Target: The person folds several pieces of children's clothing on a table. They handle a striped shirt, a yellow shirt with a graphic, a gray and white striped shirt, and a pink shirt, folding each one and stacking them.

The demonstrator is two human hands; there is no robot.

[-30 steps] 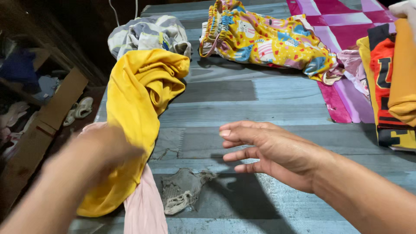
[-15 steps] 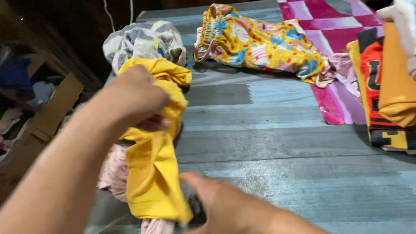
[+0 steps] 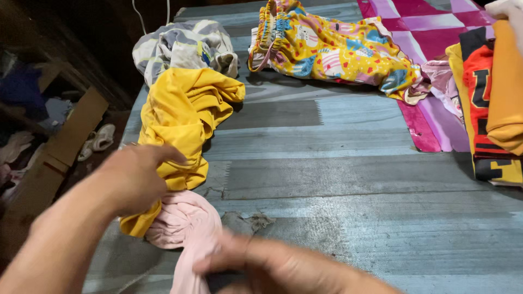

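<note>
Hands blurred over a pink cloth [image 3: 188, 234]

Right hand [image 3: 272, 267] pinches the cloth, fingers smeared; left hand [image 3: 136, 177], grip unclear, rests on the yellow shirt [image 3: 180, 114] just above it. Grey plank table [image 3: 348, 179]; dark clutter left of it.

The left hand [image 3: 133, 177] rests on a crumpled yellow garment [image 3: 182, 117] at the left edge of the grey-blue counter [image 3: 354, 179], fingers curled over the cloth. Just below it, touching the yellow fabric, lies a bunched pale pink garment [image 3: 185, 228]; the right hand [image 3: 261, 267], blurred, grips its lower end. Behind the yellow garment sits a grey-and-white striped bundle [image 3: 182, 46]. Farther back lie patterned yellow shorts [image 3: 338, 51], beside a pink checked cloth [image 3: 430, 32]. Folded orange and yellow clothes [image 3: 493, 103] are stacked at right.
</note>
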